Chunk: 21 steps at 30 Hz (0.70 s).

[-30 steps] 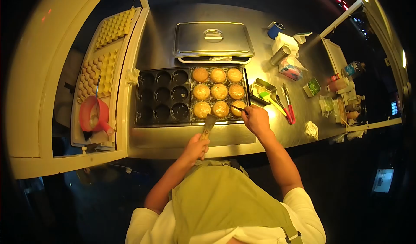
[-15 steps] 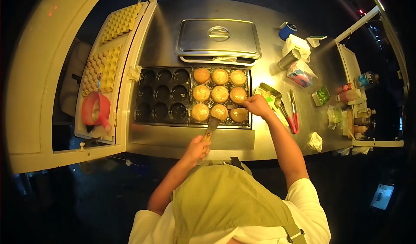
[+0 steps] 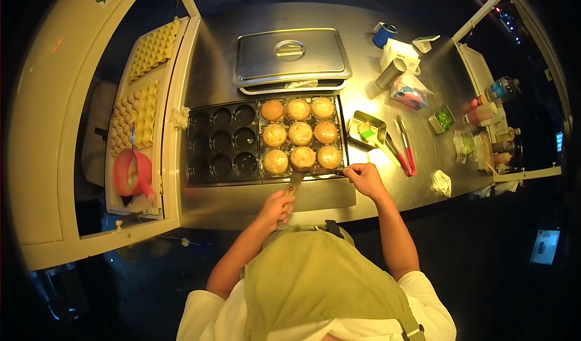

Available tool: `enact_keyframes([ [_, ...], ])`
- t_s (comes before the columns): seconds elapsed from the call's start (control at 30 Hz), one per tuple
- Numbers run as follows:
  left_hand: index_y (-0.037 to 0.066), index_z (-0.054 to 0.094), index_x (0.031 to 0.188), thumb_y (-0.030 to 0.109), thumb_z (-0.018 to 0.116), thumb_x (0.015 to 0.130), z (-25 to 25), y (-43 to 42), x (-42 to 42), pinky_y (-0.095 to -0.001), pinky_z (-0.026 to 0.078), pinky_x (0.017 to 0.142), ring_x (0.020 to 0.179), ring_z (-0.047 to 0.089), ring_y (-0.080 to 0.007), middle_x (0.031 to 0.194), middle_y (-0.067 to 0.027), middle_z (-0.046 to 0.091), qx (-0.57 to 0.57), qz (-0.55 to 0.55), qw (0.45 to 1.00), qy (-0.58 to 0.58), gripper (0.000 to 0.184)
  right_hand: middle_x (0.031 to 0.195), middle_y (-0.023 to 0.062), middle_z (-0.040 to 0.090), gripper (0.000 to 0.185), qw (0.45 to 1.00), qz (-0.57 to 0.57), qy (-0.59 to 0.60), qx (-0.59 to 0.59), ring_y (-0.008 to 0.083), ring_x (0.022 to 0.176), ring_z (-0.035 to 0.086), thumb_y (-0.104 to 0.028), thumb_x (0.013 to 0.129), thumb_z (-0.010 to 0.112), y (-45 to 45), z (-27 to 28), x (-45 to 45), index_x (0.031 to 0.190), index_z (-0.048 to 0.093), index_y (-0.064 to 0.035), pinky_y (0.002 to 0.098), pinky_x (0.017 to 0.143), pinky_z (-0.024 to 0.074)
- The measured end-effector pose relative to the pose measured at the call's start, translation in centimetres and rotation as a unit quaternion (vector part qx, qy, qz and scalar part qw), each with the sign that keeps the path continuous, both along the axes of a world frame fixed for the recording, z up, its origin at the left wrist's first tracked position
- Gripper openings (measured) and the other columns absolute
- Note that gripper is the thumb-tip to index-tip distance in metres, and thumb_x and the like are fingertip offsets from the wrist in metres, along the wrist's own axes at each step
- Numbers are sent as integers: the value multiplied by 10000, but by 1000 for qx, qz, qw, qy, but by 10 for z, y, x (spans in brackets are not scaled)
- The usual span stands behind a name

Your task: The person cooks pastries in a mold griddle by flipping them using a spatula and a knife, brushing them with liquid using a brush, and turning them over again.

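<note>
My left hand (image 3: 276, 209) is closed around the wooden handle of a metal spatula (image 3: 296, 180). The spatula's blade meets the near edge of a golden round cake (image 3: 302, 157) in the front row of the mould pan (image 3: 223, 179). My right hand (image 3: 363, 180) pinches a thin dark tool (image 3: 330, 172), which points left along the pan's near edge, just below the front right cake (image 3: 329, 157). Several golden cakes fill the pan's right half in rows. Dark round moulds (image 3: 221, 142) make up its left half.
Behind the pan is a lidded steel tray (image 3: 327, 53). To the right are a steel dish (image 3: 356, 136) with a green brush (image 3: 367, 133), red-handled tongs (image 3: 408, 159) and a crumpled tissue (image 3: 441, 183). Egg trays (image 3: 145, 114) and a pink pot (image 3: 143, 167) stand at left.
My right hand has drawn back towards me with the thin tool. The front right cake, tilted before, now lies flat in its mould. The view has shifted slightly.
</note>
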<state>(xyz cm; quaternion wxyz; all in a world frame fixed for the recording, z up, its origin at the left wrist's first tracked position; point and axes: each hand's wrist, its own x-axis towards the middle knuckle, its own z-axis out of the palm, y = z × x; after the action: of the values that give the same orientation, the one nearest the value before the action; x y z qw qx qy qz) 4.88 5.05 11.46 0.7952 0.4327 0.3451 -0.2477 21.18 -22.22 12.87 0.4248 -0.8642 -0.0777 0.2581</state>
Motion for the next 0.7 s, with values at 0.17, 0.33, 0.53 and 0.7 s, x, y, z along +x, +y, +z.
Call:
enact_keyframes([
  [0.17,98,538,1031,179,585,992,23,16,-22,-274,335,415,439,369,-84,650,-26,535,42,-54,998,-5,102,695,-6,662,232,995,-48,-60,56,48,634,552,-198,946,717,-3,-9,-24,939,783,24,251,585,448],
  [0.33,84,548,1056,174,573,988,6,15,-19,-273,336,412,437,371,-82,651,-26,532,100,-11,992,-81,116,692,17,675,229,990,-50,-131,22,77,631,568,-189,949,713,6,-15,-24,959,777,31,283,589,462],
  [0.53,89,543,1083,203,566,1005,10,25,-10,-257,326,399,419,362,-83,647,-20,532,66,0,996,-57,139,789,184,715,196,946,-39,-319,-46,292,671,671,-177,931,706,45,13,17,962,775,3,390,640,517],
  [0.7,100,537,1052,188,570,996,27,28,23,-258,337,411,431,359,-84,648,-28,533,79,15,992,-96,109,768,195,689,234,904,118,-362,-194,399,748,681,-184,940,659,76,1,55,793,715,-10,487,685,543],
])
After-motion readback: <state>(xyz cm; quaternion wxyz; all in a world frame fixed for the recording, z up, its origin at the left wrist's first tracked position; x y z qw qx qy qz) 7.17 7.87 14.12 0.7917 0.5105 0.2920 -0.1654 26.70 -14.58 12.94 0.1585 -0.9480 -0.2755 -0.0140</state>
